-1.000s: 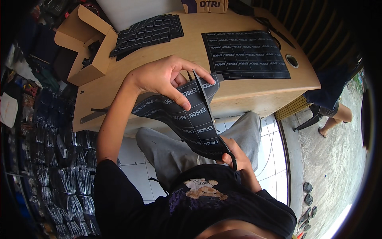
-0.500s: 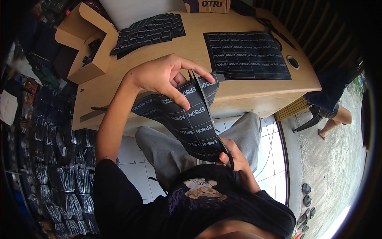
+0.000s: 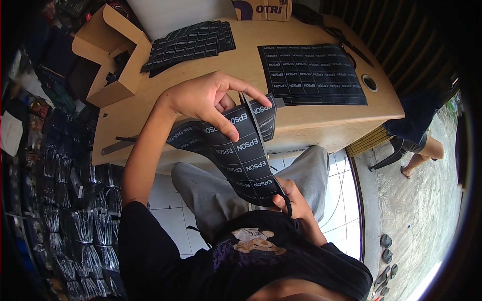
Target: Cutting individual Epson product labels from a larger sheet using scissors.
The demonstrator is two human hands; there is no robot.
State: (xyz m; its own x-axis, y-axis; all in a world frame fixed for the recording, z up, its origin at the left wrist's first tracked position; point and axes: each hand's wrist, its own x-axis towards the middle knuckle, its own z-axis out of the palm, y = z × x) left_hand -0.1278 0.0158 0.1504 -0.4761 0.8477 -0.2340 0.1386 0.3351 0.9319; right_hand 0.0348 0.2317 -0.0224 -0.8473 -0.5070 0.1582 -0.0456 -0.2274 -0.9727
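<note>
Two hands work one black sheet of white-lettered labels (image 3: 240, 150) above the person's lap, in front of the near edge of a wooden table (image 3: 150, 108). The left hand (image 3: 208, 98) sits at about 11 o'clock from the sheet's middle, its thumb pressed down on the sheet's face and its forefinger curled over the top edge, so those fingers are clamped on the sheet's upper end; the remaining fingers are tucked behind, and how they lie cannot be told. The right hand (image 3: 291, 198) is at about 5 o'clock from the sheet's middle, close to the body, fingers closed round the sheet's lower end, with a thin dark loop or strip showing beside the thumb. The sheet bends between the two hands, its upper part folded over.

On the table, at 1 o'clock from the left hand, a flat label sheet (image 3: 311, 75) lies spread out, with a round hole (image 3: 370, 83) in the tabletop just beside its right edge. At 11 o'clock lies a second pile of label sheets (image 3: 191, 45), fanned loosely. An open cardboard box (image 3: 113, 55) stands at 10 o'clock near the table's left end. Grey trousers (image 3: 211, 188) show below the sheet, over white floor tiles (image 3: 168, 200). Far off at 3 o'clock, another person's legs (image 3: 422, 150) are outside on the pavement.
</note>
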